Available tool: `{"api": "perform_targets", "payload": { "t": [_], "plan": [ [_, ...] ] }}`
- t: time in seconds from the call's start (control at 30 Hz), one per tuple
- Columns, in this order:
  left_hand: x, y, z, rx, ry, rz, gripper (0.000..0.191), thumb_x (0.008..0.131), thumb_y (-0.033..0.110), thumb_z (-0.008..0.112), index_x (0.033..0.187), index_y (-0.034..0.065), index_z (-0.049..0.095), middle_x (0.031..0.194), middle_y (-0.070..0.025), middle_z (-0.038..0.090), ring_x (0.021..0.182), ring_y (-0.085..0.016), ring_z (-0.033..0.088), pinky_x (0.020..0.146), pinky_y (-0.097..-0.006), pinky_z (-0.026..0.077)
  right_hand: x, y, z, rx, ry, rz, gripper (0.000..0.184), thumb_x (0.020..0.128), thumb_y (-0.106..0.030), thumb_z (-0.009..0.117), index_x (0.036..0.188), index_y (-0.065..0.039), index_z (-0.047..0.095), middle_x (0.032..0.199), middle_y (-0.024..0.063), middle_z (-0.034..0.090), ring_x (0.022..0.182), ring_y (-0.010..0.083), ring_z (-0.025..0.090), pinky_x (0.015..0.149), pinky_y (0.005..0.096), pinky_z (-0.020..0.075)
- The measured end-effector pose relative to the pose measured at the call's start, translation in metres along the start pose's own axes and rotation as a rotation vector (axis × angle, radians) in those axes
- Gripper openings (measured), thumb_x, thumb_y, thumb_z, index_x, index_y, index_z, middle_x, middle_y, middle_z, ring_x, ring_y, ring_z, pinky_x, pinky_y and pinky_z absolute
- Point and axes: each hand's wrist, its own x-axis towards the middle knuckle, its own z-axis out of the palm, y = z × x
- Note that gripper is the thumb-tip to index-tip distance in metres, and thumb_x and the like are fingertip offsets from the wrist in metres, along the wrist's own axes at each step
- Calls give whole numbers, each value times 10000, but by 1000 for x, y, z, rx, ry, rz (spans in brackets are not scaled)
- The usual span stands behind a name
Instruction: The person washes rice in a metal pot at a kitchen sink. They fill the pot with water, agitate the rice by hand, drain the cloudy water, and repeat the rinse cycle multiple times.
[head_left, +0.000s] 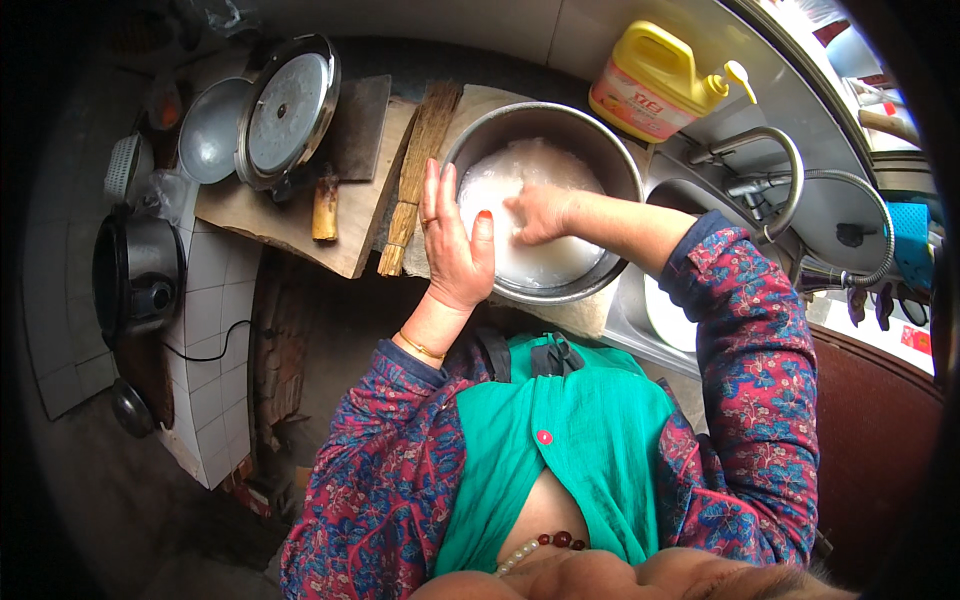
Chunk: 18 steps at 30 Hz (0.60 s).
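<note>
A large metal pot (636, 161) stands before me on a board, with cloudy white water (551, 262) in it. My right hand (544, 212) reaches into the pot from the right. Its fingertips dip below the milky surface, so whatever they touch is hidden. At the pot's left rim is my left hand (459, 244), fingers extended upward and thumb spread from them. It appears to rest against the rim and grips nothing visible. A bundled straw brush (420, 176) lies just left of this hand.
Left, a wooden cutting board (281, 229) bears a cleaver (361, 127) and a pressure cooker lid (289, 112). A metal bowl (214, 131) and an electric cooker (142, 274) stand farther left. Right are a yellow detergent jug (649, 82), a curved faucet (787, 150) and a sink (634, 300).
</note>
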Motion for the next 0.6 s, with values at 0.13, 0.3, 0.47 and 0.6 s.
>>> {"api": "perform_targets", "payload": {
  "t": [0.13,0.3,0.47,0.6],
  "plan": [
    [0,0,0,8,4,8,608,931,279,455,1372,-101,279,1449,-311,228,1341,-427,262,1107,-454,214,-11,-14,18,157,-219,-68,554,678,-245,617,1171,6,587,1028,240,648,1001,324,619,887,378,472],
    [0,1,-1,10,1,5,608,931,282,453,1371,-100,280,1449,-306,231,1341,-425,263,1107,-453,217,-14,-21,26,294,-317,56,488,677,-170,633,1139,-15,618,977,208,669,957,300,635,833,383,489],
    [0,1,-1,13,1,-2,611,935,292,450,1372,-100,281,1450,-302,232,1339,-425,266,1106,-451,220,-13,-26,26,566,-195,-19,357,720,-218,630,989,13,679,928,208,680,874,326,653,795,406,502],
    [0,1,0,15,2,-1,611,938,296,451,1373,-97,281,1449,-303,233,1339,-426,266,1107,-450,219,1,-27,9,311,164,-82,424,794,-383,584,866,21,694,822,263,649,821,383,649,787,457,497]
  ]
}}
